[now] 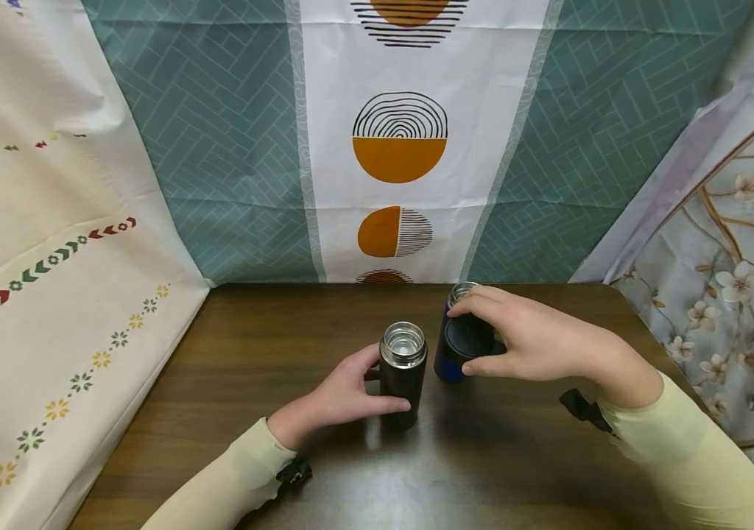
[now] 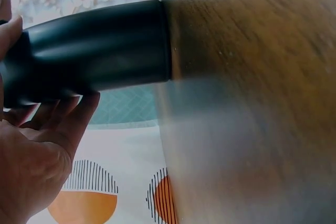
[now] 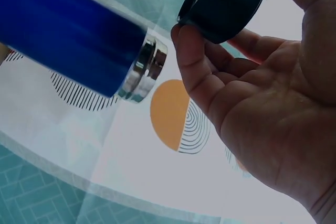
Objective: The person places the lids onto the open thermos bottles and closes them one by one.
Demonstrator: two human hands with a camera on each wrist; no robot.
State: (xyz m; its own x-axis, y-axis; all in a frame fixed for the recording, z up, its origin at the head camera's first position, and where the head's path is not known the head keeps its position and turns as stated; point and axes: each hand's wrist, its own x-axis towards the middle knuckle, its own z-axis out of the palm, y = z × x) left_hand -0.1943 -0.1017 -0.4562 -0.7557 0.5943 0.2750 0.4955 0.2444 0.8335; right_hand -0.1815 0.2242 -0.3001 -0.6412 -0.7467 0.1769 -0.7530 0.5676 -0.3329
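A black bottle (image 1: 403, 386) stands upright on the table, its steel mouth uncovered. My left hand (image 1: 345, 389) holds it round the side, thumb in front; in the left wrist view the fingers lie along the dark body. To the right and slightly behind is a blue bottle (image 1: 450, 365), also without a lid, its steel neck showing in the right wrist view. Between thumb and fingers my right hand (image 1: 536, 335) grips a black lid (image 3: 226, 9), held apart from the blue bottle's neck. In the head view, lid and hand partly cover the blue bottle.
The brown wooden table (image 1: 271, 331) ends at a patterned teal and white curtain (image 1: 238, 147) behind the bottles. A cream embroidered cloth (image 1: 52, 294) hangs at the left, and a flowered cloth (image 1: 735, 331) at the right.
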